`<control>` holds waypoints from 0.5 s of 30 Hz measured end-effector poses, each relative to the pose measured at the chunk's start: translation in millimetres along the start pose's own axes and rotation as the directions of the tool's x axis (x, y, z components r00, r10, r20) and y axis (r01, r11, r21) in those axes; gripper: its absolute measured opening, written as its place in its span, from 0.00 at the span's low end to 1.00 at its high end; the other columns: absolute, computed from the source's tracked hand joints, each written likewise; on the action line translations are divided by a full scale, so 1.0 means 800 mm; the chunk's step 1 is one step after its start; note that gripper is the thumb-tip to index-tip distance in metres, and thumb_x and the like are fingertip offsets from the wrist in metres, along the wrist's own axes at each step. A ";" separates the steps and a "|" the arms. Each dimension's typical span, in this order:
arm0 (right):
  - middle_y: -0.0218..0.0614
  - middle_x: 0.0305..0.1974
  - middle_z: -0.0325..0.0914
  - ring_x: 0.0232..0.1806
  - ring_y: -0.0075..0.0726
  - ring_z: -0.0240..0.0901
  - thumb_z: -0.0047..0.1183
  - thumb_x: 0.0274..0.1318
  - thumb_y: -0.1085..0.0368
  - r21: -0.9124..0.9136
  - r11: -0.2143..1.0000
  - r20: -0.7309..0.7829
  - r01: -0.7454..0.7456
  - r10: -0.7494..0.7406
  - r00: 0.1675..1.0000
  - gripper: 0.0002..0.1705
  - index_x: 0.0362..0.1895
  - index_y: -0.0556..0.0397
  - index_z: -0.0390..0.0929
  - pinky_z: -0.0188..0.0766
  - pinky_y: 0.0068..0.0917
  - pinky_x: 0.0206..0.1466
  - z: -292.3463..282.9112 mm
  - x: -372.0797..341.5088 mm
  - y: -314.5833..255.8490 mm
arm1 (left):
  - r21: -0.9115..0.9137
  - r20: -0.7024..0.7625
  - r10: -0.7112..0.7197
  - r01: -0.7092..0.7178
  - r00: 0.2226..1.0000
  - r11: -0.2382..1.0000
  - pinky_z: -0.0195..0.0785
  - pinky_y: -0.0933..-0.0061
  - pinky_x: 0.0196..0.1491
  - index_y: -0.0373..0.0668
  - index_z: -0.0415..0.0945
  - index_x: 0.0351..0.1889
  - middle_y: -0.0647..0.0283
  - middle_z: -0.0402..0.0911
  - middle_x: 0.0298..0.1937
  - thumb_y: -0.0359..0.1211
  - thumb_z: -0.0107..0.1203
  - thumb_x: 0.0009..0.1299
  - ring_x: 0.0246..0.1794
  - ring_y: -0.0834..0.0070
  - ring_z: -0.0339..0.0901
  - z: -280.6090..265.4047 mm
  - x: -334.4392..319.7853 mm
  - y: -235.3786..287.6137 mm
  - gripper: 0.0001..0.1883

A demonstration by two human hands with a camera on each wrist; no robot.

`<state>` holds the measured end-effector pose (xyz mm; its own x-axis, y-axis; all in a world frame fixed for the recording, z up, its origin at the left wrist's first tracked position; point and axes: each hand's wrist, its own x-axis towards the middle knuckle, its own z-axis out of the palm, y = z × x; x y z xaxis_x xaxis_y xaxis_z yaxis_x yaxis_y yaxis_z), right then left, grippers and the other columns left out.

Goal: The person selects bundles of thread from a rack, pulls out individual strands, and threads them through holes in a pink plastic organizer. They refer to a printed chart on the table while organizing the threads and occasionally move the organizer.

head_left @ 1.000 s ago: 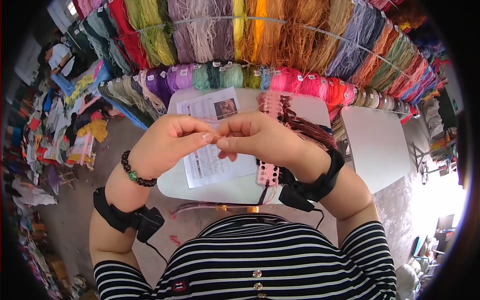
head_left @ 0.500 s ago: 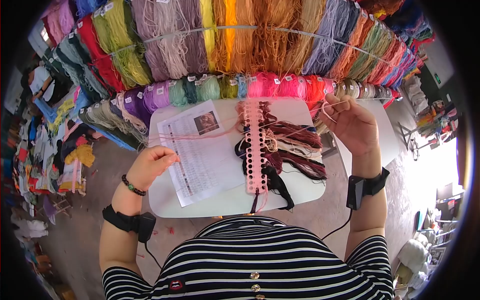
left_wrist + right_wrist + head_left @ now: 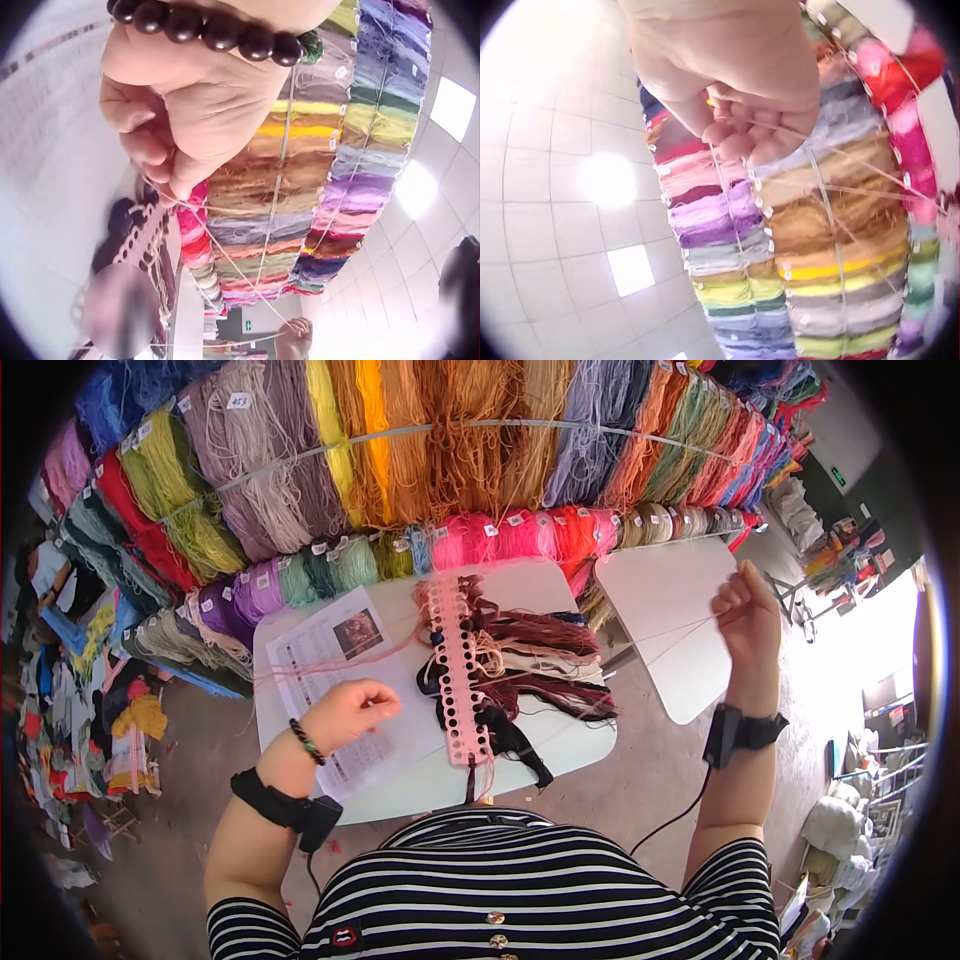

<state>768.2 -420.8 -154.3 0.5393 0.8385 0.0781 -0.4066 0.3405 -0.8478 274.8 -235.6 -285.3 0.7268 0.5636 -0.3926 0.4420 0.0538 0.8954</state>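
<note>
Pale thin thread (image 3: 236,264) stretches between the two hands. My left hand (image 3: 350,715) pinches it between thumb and fingertips, over the printed sheet (image 3: 330,660). Out to the right, above the second white table, my right hand (image 3: 748,622) has its fingers curled round the thread, which also crosses its palm side in the right wrist view. Between the hands lies a pink strip with holes (image 3: 458,680), dark, maroon and cream thread bundles (image 3: 550,660) looped through it and spread to the right. Loose pink strands (image 3: 350,662) cross the sheet.
A white table (image 3: 575,745) holds the sheet and strip; another white table (image 3: 670,620) stands to the right. Behind them hangs a rack of labelled, many-coloured yarn skeins (image 3: 480,460). Piles of coloured material (image 3: 130,710) lie at left, where a person (image 3: 48,575) is partly visible.
The hands were together over the sheet, then parted with thread drawn between them. The right hand swung far right and its fingers have since curled in; the left hand went left.
</note>
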 end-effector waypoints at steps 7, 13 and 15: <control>0.26 0.36 0.82 0.36 0.20 0.72 0.55 0.60 0.63 -0.797 0.567 0.067 0.207 -0.258 0.964 0.13 0.47 0.51 0.84 0.69 0.21 0.41 0.069 0.042 0.108 | -0.247 -0.175 -0.034 -0.011 0.984 0.969 0.67 0.78 0.43 0.47 0.75 0.50 0.72 0.79 0.49 0.36 0.50 0.73 0.47 0.82 0.76 -0.006 0.077 0.033 0.10; 0.44 0.29 0.81 0.29 0.42 0.79 0.54 0.56 0.58 -0.818 0.538 0.355 0.202 0.196 0.914 0.13 0.37 0.53 0.84 0.73 0.35 0.36 0.176 0.049 0.333 | -0.478 -0.232 -0.126 0.000 0.965 0.879 0.68 0.77 0.48 0.46 0.75 0.48 0.69 0.80 0.49 0.34 0.50 0.72 0.47 0.79 0.77 -0.011 0.140 0.019 0.10; 0.44 0.28 0.81 0.29 0.46 0.78 0.51 0.56 0.57 -0.861 0.490 0.316 0.135 0.309 0.897 0.14 0.34 0.54 0.83 0.73 0.38 0.37 0.187 0.059 0.358 | -0.486 -0.249 -0.173 0.032 0.953 0.874 0.68 0.77 0.50 0.45 0.75 0.48 0.69 0.80 0.49 0.34 0.50 0.72 0.48 0.78 0.77 -0.007 0.153 0.020 0.10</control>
<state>566.8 -220.4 -314.9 0.1251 0.9918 -0.0261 0.5083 -0.0866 -0.8568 367.6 -161.0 -317.4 0.4854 0.7326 -0.4771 0.1541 0.4655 0.8715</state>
